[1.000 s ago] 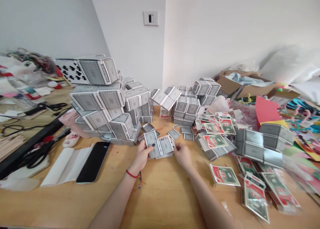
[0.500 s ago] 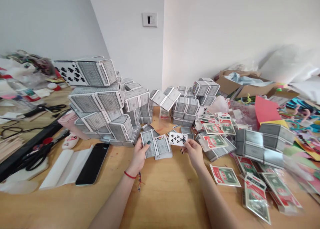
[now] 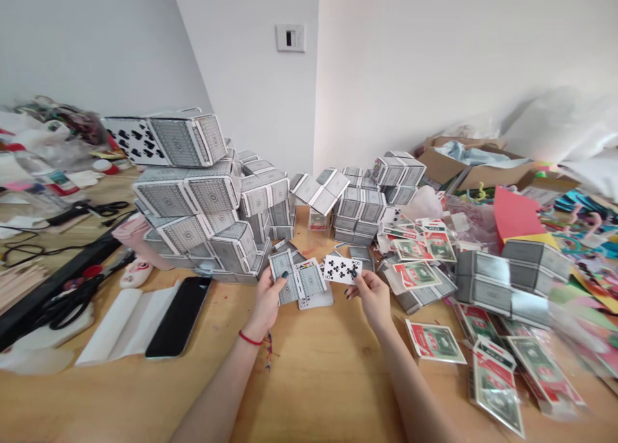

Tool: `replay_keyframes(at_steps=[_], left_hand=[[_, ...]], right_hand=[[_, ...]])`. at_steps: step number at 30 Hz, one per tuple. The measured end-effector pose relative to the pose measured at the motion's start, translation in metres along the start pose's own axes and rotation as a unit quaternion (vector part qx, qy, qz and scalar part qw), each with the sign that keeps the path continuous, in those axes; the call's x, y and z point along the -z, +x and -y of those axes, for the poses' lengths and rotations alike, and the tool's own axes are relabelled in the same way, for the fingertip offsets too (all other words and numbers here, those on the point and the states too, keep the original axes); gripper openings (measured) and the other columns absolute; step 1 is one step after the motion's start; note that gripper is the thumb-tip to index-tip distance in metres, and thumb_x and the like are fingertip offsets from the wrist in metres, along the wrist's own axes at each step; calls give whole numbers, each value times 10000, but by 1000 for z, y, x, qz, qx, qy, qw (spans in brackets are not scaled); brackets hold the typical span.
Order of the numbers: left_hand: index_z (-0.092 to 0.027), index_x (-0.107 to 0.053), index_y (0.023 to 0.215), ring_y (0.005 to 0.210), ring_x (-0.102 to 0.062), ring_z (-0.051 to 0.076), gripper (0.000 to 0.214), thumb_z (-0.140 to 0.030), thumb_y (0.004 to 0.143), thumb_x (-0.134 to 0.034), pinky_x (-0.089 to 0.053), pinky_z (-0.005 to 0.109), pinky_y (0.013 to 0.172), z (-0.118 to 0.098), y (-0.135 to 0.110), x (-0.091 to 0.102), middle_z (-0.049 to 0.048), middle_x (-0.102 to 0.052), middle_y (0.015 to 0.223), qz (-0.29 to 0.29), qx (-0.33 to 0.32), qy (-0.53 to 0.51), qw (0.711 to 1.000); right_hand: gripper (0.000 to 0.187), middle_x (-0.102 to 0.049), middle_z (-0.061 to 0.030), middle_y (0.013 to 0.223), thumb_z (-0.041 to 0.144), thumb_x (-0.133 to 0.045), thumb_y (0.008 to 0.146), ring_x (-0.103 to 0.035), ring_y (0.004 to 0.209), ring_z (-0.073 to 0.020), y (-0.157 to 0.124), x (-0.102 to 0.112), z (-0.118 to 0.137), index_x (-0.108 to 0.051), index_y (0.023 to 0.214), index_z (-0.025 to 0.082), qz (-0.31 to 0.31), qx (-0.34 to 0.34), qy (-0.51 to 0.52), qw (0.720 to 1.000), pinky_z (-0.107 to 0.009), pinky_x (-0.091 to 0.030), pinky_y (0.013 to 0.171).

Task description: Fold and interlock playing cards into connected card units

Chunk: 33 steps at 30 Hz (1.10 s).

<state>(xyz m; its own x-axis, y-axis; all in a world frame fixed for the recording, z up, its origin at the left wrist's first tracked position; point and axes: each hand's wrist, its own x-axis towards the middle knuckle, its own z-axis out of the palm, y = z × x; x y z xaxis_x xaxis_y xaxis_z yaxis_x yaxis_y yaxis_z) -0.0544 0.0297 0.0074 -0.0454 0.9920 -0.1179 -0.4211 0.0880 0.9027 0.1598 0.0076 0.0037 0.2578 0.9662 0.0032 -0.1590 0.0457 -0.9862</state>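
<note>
Between thumb and fingers, my left hand (image 3: 267, 302) grips joined playing cards (image 3: 286, 279) with grey patterned backs; a second grey-backed panel (image 3: 312, 281) extends to their right. Under that panel lies a small card stack (image 3: 316, 300) on the table. My right hand (image 3: 371, 295) pinches a single playing card (image 3: 342, 270), an eight of clubs face up, close to the panel's right edge. Whether the card touches the panel I cannot tell. Beyond my hands, more folded card pieces (image 3: 290, 250) lie flat, partly hidden.
Stacked card blocks (image 3: 188, 195) rise at the left, with more card blocks (image 3: 360, 205) at the back right. A black phone (image 3: 178, 317) and black scissors (image 3: 72, 295) lie left. Red-and-green card boxes (image 3: 434, 341) are scattered right, near a cardboard box (image 3: 476, 172).
My left hand has raised the joined cards slightly and tilted them, showing more of the stack beneath. The eight of clubs has shifted a little left in my right hand.
</note>
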Motion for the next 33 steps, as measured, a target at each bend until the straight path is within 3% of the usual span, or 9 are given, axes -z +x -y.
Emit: replay_keyframes(at_steps=[4, 16, 28, 33], left_hand=[[-182, -515, 1075, 947, -571, 220, 517, -232, 586, -677, -435, 346, 820, 0, 0, 0, 52, -650, 952, -3, -1, 13, 1000], [-181, -506, 1086, 912, -580, 200, 489, -269, 626, -646, -427, 336, 813, 1, 2, 3, 49, -650, 927, -6, -13, 35, 999], [-184, -519, 1048, 970, -553, 197, 458, -238, 612, -649, -400, 328, 858, 0, 0, 1, 51, -631, 994, -7, -41, 77, 996], [-198, -525, 1036, 1025, -526, 207, 434, -238, 620, -643, -406, 327, 866, -2, -2, -2, 50, -619, 1028, 0, -43, 80, 996]], right_hand=[[333, -599, -19, 514, 472, -586, 679, -578, 434, -152, 0, 1, 3, -539, 753, 150, -19, 7, 6, 1000, -245, -461, 406], [354, -559, 5, 456, 503, -575, 671, -551, 385, -139, -2, -2, -1, -531, 716, 154, 72, -27, -35, 996, -245, -469, 396], [346, -571, -9, 433, 500, -596, 639, -534, 362, -151, 2, 7, -1, -557, 648, 156, 82, -36, -63, 994, -252, -444, 358], [351, -570, 2, 425, 487, -598, 649, -530, 352, -137, 1, 6, -3, -593, 717, 143, 79, -35, -49, 995, -240, -446, 367]])
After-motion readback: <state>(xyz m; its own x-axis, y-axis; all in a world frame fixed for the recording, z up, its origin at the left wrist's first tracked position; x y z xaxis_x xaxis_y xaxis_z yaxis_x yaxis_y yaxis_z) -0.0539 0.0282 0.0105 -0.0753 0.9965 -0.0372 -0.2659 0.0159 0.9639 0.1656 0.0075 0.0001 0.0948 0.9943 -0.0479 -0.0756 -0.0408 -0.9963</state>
